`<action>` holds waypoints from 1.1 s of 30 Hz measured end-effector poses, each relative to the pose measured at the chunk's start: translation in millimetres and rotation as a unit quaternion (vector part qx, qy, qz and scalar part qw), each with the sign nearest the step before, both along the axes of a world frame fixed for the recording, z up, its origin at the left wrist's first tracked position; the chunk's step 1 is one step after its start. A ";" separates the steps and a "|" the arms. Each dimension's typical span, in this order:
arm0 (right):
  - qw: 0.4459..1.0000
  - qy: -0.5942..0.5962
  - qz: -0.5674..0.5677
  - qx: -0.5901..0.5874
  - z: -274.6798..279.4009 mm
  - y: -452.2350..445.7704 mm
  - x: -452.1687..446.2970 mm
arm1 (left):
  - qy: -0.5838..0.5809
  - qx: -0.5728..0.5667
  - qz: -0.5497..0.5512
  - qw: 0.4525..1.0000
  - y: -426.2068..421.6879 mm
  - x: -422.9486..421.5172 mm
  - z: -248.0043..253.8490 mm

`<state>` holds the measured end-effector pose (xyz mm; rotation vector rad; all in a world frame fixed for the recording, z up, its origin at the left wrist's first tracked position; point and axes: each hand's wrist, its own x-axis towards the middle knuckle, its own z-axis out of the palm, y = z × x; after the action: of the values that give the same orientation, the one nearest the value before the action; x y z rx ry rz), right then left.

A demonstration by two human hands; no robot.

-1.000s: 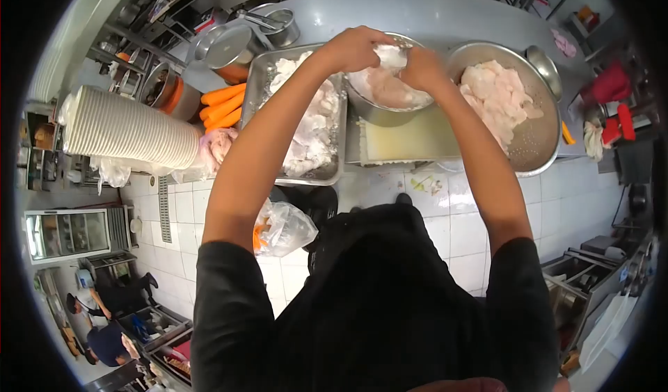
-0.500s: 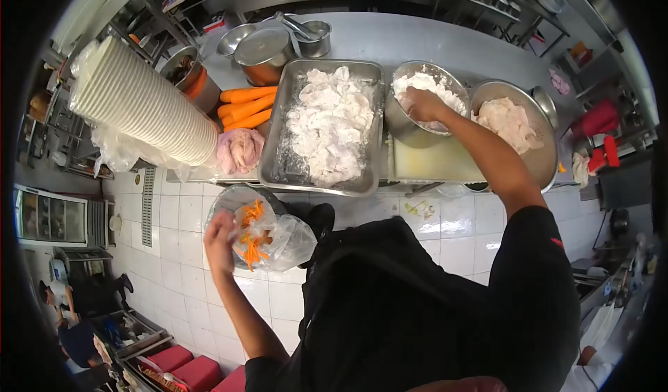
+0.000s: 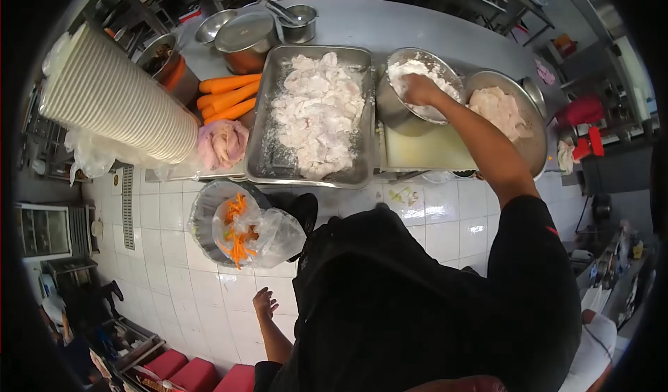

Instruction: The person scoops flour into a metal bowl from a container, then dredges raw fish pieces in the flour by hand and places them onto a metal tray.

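My right hand reaches down into a deep metal pot of white flour. Its fingertips are sunk in the flour or turned away, so any grip is hidden. My left hand hangs low over the tiled floor, close to my body, empty and with its fingers apart. Left of the pot, a rectangular metal tray holds floured pale pieces, probably meat. To the pot's right stands a wide metal bowl with uncoated pale meat pieces.
Whole carrots, a pink raw meat piece and a leaning stack of white containers lie left of the tray. A lined bin with orange peelings stands below the table edge. A cutting board sits under the pot.
My left hand has moved from beside the bin back toward my body. My right hand stays in the flour pot. The whole view has shifted slightly.
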<state>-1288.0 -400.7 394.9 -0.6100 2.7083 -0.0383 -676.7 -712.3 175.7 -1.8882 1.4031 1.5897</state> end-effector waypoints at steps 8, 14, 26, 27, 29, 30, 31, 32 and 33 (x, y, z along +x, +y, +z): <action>0.993 0.112 -0.025 -0.006 34.5 -7.1 23.9 | 0.012 -0.002 -0.007 1.000 -1.5 3.3 -18.1; 0.998 0.014 -0.020 0.061 14.1 2.8 3.5 | 0.023 0.017 -0.023 0.999 -15.5 -7.9 -33.0; 0.996 0.084 0.000 0.040 27.3 -1.6 20.1 | -0.010 -0.033 -0.047 0.998 -22.4 -20.3 -38.5; 0.991 0.122 0.014 0.054 38.2 -6.2 27.0 | -0.008 -0.032 -0.049 0.998 -24.7 -17.7 -37.5; 0.986 0.166 0.015 0.028 19.1 5.0 10.0 | 0.003 -0.025 -0.052 0.998 -25.6 -12.6 -36.2; 0.989 0.149 0.009 0.019 36.7 0.6 23.1 | 0.008 -0.020 -0.051 0.998 -24.5 -14.3 -30.0; 0.991 0.133 0.000 0.009 45.8 -1.7 30.7 | 0.012 -0.016 -0.051 0.999 -22.8 -17.6 -21.6; 0.998 0.038 -0.001 -0.053 35.7 3.2 19.0 | 0.015 -0.012 -0.048 0.999 -19.6 -23.1 -12.0; 0.999 0.032 -0.009 -0.037 24.1 4.6 15.1 | 0.018 -0.008 -0.046 0.999 -17.8 -27.7 -6.7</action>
<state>-1272.8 -396.1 419.0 -0.6180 2.7841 -0.1252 -704.4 -730.1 169.0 -1.7846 1.4996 1.5803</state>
